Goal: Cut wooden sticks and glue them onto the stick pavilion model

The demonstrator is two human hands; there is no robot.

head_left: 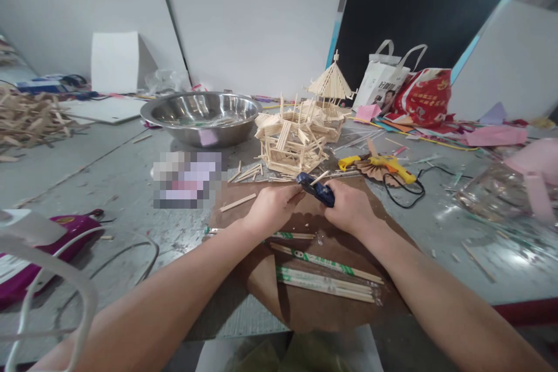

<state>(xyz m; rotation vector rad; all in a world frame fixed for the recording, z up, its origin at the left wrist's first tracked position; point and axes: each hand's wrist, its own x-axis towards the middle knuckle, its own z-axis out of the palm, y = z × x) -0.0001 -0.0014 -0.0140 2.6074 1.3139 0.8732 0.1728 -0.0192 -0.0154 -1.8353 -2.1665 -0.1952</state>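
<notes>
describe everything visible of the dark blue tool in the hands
The dark blue tool is small and looks like glossy plastic; the hands hide most of it, so its type is unclear. It slants above the brown paper sheet, just before the stick model house. The right hand closes around its rear; the left hand touches its front end. A short pale stick pokes up beside it.

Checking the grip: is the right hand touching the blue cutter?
Touching. The head view shows the right hand closed around the handles of the blue cutter.
</notes>
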